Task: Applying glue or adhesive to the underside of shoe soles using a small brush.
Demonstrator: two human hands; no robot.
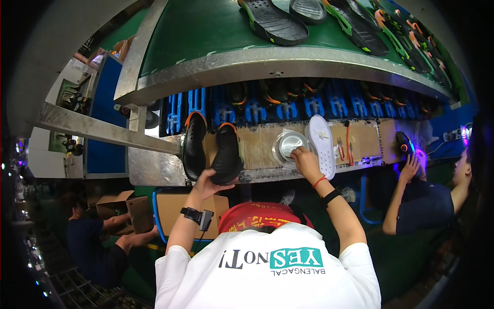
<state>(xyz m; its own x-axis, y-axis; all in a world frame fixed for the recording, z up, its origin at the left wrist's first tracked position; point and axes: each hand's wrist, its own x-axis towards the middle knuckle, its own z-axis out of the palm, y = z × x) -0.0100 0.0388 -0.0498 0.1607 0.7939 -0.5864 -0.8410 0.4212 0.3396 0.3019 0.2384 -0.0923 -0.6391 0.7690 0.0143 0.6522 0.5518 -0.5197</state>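
Dark green floor [401,255] lies below a metal-edged workbench [149,167], a blue panel [105,116] and a purple lamp [466,134].

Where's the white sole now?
The white sole lies right of centre in the head view, on the workbench, between the round dish at the right hand and the red-handled tools.

A shoe factory: soles [272,23] lie on a green belt [200,36], blue racks [314,105] stand beneath, people [424,208] work both sides.

Round dish [277,147] — partly hidden by right fingers [300,154].
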